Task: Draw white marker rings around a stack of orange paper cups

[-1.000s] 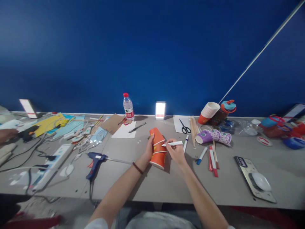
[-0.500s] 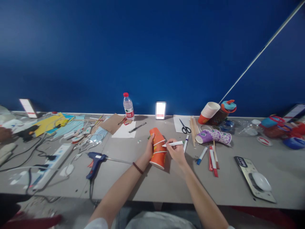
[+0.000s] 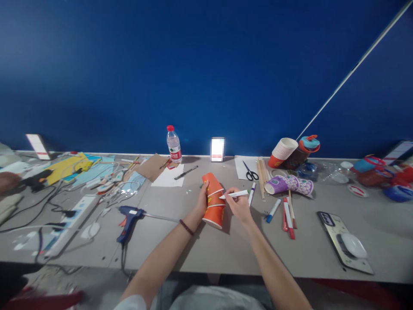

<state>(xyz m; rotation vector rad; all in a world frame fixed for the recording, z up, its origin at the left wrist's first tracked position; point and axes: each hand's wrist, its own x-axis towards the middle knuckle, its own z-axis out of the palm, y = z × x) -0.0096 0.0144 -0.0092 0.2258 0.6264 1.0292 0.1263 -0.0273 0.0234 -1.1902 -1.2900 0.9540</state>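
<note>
Nothing has shifted since the earlier frame; left hand clasps the upturned orange paper cup stack; right hand, at its 3 o'clock, pinches a white marker pen against it.

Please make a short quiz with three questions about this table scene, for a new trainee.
1. True or false: the left hand holds the stack of orange paper cups.
2. What does the right hand hold? A) scissors B) a white marker C) a glue gun
3. Fill in: the tip of the white marker points at the ____.

Key
1. True.
2. B. The scissors and the glue gun lie on the table.
3. Stack of orange paper cups.
</note>
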